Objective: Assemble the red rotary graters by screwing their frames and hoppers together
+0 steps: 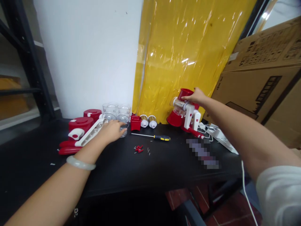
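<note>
My right hand [198, 96] grips the red top of a red-and-white rotary drum grater [190, 116], which stands at the right of the black table. The grater has a flared red base and a metal drum inside its white ring. My left hand [113, 130], a pale bangle on its wrist, is closed at a clear plastic cup [123, 133]; part of the cup is hidden by the fingers. More clear cups [110, 108] stand behind it. Beside the left hand lie red grater bodies [81, 124] and white handle arms [92, 131] with red ends.
A red block-like part [135, 122] and two drum inserts [148, 121] stand mid-table. In front are a screwdriver [162, 137], small red pieces [139, 149] and tiny screws. A white power strip [223, 139] with cables and large cardboard boxes [256, 78] are at the right.
</note>
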Demonstrator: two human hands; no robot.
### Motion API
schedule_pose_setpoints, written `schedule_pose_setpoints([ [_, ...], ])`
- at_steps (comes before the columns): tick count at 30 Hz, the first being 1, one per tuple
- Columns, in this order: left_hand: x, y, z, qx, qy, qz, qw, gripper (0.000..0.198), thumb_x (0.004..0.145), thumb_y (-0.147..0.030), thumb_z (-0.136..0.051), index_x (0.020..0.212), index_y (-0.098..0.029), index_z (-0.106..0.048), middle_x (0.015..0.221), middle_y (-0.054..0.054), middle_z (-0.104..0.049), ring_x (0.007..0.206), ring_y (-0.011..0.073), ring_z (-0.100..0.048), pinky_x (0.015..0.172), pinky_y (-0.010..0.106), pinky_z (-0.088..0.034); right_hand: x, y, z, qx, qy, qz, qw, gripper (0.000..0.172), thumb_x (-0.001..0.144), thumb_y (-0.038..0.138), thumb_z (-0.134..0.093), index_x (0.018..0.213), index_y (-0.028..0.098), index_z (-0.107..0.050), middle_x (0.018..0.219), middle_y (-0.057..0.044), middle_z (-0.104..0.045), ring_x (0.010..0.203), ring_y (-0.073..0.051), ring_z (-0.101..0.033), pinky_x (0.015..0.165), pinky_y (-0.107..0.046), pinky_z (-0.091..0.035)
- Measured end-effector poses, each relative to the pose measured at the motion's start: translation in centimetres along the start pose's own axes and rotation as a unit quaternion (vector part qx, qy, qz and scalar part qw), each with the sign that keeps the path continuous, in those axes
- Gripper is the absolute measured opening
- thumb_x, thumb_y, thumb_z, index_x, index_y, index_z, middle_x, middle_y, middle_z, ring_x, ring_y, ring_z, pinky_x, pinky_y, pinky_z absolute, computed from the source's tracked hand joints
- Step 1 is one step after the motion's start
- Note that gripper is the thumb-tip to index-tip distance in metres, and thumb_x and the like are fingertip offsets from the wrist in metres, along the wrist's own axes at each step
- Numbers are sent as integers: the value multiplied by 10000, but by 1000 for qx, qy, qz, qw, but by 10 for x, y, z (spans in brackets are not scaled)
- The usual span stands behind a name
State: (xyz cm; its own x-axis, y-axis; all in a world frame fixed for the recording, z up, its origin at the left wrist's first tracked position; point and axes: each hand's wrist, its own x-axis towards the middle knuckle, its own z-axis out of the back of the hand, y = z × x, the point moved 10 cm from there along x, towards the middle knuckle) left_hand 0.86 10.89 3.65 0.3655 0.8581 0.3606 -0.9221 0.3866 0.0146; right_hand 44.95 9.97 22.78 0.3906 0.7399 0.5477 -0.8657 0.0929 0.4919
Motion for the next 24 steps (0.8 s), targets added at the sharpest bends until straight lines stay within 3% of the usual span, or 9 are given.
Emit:
schedule_pose_setpoints([
  [4, 5, 1, -7, -30, -4, -11, 999, 550, 937, -479, -434, 1322, -171, -678, 1292, 149, -695, 1211, 334, -619, 1032, 436, -469, -5, 21, 35, 16, 27, 72, 997, 1202, 528, 424, -960, 1531, 103, -380, 1360, -241, -618, 1219, -389, -633, 1004, -521, -554],
  [9, 7, 0, -14, -60, -1, -20, 998, 573, 932, -497, -435, 1335, -162, -666, 1313, 147, -683, 1231, 314, -605, 1061, 412, -452, -32, 31, 43, 63, 122, 131, 982, 1289, 564, 373, -953, 1616, 139, -246, 1333, -219, -656, 1100, -378, -704, 897, -523, -598],
  [13, 6, -1, -13, -65, 5, -23, 998, 563, 927, -469, -439, 1329, -147, -668, 1315, 146, -687, 1234, 312, -608, 1075, 413, -444, -62, 31, 29, 86, 179, 145, 969, 1243, 577, 392, -941, 1609, 178, -282, 1296, -182, -688, 1023, -355, -734, 825, -522, -623],
  [19, 2, -5, -9, -61, 15, -20, 998, 557, 930, -450, -421, 1325, -147, -672, 1306, 145, -694, 1228, 292, -616, 1063, 388, -453, -97, 41, 2, 138, 226, 128, 956, 1113, 587, 304, -925, 1565, 202, -404, 1311, -167, -680, 1111, -367, -704, 870, -515, -621],
  [24, 3, -2, -12, -76, 13, -17, 997, 554, 922, -473, -434, 1311, -164, -679, 1319, 133, -691, 1246, 291, -608, 1084, 395, -441, -121, 62, -28, 177, 308, 126, 926, 1203, 560, 259, -935, 1601, 222, -335, 1299, -159, -679, 1054, -360, -721, 826, -493, -637],
])
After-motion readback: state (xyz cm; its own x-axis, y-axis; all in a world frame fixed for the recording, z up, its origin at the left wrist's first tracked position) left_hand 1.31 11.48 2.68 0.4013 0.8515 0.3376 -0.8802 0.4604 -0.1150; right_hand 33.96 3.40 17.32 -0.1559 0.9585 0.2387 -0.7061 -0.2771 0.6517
